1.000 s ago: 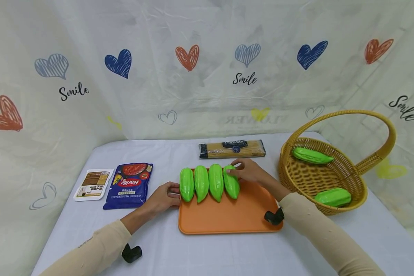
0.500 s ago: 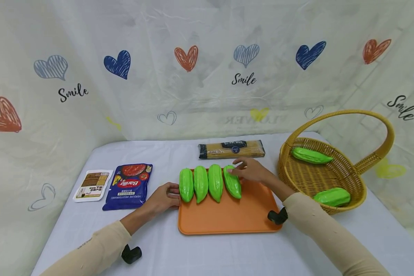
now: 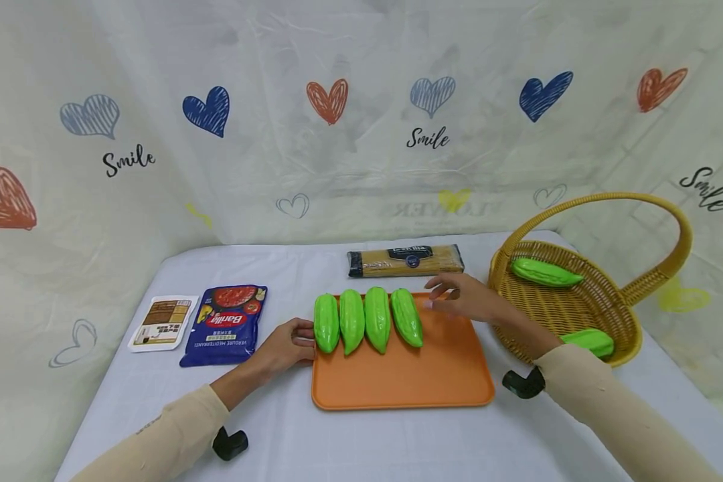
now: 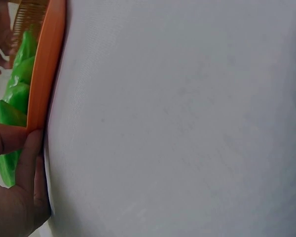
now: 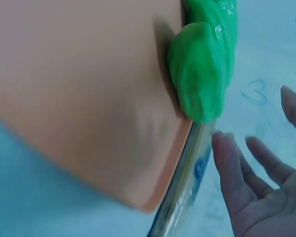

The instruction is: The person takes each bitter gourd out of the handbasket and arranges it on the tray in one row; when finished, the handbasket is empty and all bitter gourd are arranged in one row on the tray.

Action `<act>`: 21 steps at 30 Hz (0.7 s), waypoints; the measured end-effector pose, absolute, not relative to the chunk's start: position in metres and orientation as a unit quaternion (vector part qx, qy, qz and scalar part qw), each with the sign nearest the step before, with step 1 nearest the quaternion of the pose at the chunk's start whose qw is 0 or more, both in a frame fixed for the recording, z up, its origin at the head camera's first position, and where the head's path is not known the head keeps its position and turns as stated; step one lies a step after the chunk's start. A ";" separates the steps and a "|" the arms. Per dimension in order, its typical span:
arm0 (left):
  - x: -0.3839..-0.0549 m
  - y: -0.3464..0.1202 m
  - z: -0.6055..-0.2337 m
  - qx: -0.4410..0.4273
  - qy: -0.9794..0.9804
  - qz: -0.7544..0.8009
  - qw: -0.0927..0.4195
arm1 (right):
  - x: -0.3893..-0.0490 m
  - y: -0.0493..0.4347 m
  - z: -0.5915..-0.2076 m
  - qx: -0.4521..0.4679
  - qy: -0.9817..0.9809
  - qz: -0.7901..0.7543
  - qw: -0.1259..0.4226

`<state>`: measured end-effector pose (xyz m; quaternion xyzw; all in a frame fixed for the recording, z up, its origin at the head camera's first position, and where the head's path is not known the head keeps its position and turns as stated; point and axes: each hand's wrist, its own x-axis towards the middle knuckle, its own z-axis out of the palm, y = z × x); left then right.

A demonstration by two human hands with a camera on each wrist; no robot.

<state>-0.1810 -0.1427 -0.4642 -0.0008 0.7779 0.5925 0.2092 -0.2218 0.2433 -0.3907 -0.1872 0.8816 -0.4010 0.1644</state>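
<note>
Several glossy green ridged gourds [image 3: 377, 321] lie side by side along the back of an orange tray [image 3: 397, 381]. My left hand [image 3: 284, 349] is at the tray's left edge. In the left wrist view its thumb and fingers pinch the tray rim [image 4: 44, 74], close beside the leftmost gourd. My right hand [image 3: 466, 299] hovers over the tray's back right corner, fingers spread and holding nothing. A gap separates it from the rightmost gourd [image 3: 406, 318], which leans slightly. The right wrist view shows that gourd's end [image 5: 200, 74] apart from my right fingertips.
On the right stands a wicker basket [image 3: 629, 358] with a tall handle, holding two more green gourds [image 3: 545, 272]. A spaghetti pack [image 3: 406, 261] lies behind the tray. To the left are a blue Barilla sauce pouch [image 3: 225, 328] and a white flat packet [image 3: 164, 323].
My right hand has let go of the rightmost gourd and drawn away to the right. The gourd's front end has shifted slightly right. My left hand has stayed put.
</note>
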 end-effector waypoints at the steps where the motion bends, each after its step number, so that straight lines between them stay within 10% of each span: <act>1: -0.181 -0.143 -0.464 0.000 0.778 0.593 0.209 | -0.219 0.247 -0.388 -0.189 0.882 -0.399 0.167; 21: -0.180 -0.144 -0.461 0.003 0.779 0.589 0.214 | -0.175 0.337 -0.341 -0.193 0.921 -0.313 0.131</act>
